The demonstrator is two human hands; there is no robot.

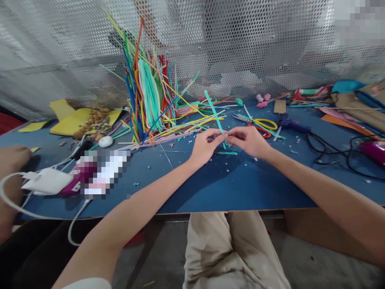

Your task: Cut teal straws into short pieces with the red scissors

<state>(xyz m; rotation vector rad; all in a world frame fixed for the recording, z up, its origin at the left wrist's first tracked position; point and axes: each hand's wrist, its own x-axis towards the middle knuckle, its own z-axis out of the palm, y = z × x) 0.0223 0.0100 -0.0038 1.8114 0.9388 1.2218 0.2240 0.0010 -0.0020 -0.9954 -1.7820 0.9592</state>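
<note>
My left hand [208, 145] and my right hand [249, 141] meet over the blue table, fingertips pinched together. Between them is a teal pipe cleaner [213, 111], its long end slanting up and to the left. Its lower part is partly covered by my fingers. On the table just below my hands lies a short teal piece [227, 153]. Scissors with yellow handles [264, 123] rest beyond my right hand, blades pointing left. An orange-red handle [260, 131] shows beside them, partly hidden behind that hand.
A big upright bunch of colored pipe cleaners [152, 94] stands back left, with loose ones around its base. A blue glue gun [293, 124] and black cable [321, 148] lie right. At left are a white charger [48, 180] and another person's arm [10, 176]. Perforated metal [240, 48] rises behind.
</note>
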